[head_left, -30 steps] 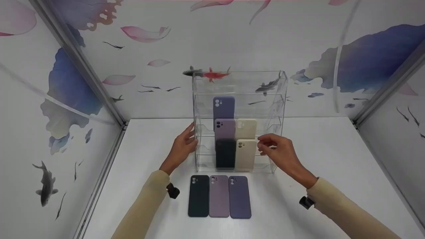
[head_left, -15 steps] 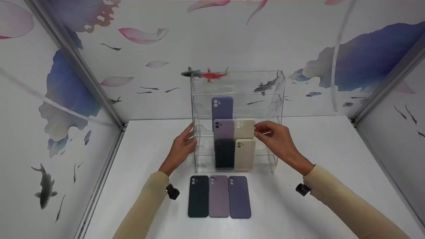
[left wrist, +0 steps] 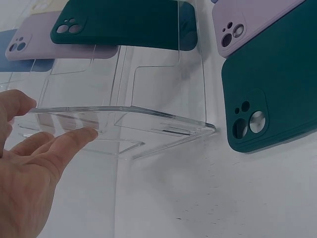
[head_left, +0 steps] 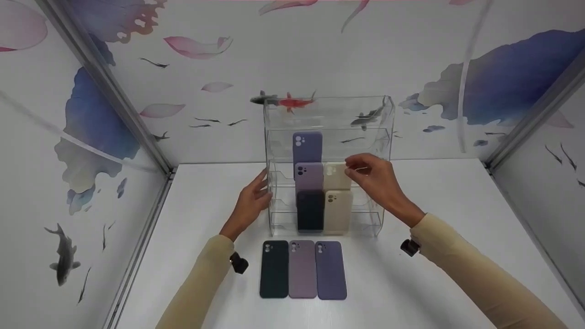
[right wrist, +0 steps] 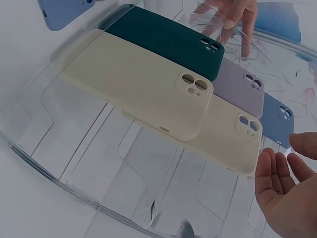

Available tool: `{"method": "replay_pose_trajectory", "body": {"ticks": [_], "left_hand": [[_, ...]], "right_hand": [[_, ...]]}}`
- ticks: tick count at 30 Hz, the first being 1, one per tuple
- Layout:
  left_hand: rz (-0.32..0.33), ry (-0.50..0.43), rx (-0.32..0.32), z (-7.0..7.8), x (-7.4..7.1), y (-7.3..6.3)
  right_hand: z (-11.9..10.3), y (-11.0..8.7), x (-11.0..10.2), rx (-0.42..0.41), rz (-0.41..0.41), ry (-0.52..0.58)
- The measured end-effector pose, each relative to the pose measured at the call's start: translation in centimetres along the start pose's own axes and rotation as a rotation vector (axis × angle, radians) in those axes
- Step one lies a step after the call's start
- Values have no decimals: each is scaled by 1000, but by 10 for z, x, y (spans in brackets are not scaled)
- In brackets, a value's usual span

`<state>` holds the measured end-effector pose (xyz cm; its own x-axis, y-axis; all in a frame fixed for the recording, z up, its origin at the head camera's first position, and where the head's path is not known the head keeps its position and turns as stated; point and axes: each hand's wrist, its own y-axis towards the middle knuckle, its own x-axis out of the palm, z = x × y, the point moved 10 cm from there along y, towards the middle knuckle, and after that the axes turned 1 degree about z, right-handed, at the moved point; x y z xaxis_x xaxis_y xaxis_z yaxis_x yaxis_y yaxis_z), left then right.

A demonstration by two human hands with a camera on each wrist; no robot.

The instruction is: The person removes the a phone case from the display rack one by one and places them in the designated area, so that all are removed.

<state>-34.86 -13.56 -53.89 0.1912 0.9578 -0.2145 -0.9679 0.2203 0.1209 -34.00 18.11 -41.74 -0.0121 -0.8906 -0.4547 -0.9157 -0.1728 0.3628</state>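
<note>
The left hand (head_left: 249,202) rests extended fingers against the side of the clear rack (head_left: 354,129) while the right hand (head_left: 375,179), loosely bent and grasping nothing, is at the upper corner of the plain-backed rear cream case (head_left: 336,178), standing behind the front cream case (head_left: 338,214).

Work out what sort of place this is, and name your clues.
Probably a small booth, perhaps for mock shop displays: printed panels with metal posts enclose a white table on three sides, and a clear tiered rack holds phone cases.
</note>
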Motion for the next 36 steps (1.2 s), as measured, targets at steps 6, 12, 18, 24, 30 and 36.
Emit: {"method": "replay_pose_trajectory", "body": {"ticks": [6, 12, 18, 24, 30, 36], "left_hand": [[5, 4, -1, -1, 0, 0], [4, 2, 19, 0, 0, 1], [9, 14, 25, 1, -1, 4], [32, 17, 6, 0, -3, 7], [59, 33, 9, 2, -6, 8], [78, 34, -23, -2, -8, 4]], "right_hand": [[-3, 8, 4, -23, -4, 15], [-6, 16, 6, -45, 19, 43], [-6, 21, 9, -50, 6, 19], [-7, 26, 11, -42, 4, -6], [-7, 32, 16, -44, -2, -22], [-7, 37, 19, -44, -13, -11]]}}
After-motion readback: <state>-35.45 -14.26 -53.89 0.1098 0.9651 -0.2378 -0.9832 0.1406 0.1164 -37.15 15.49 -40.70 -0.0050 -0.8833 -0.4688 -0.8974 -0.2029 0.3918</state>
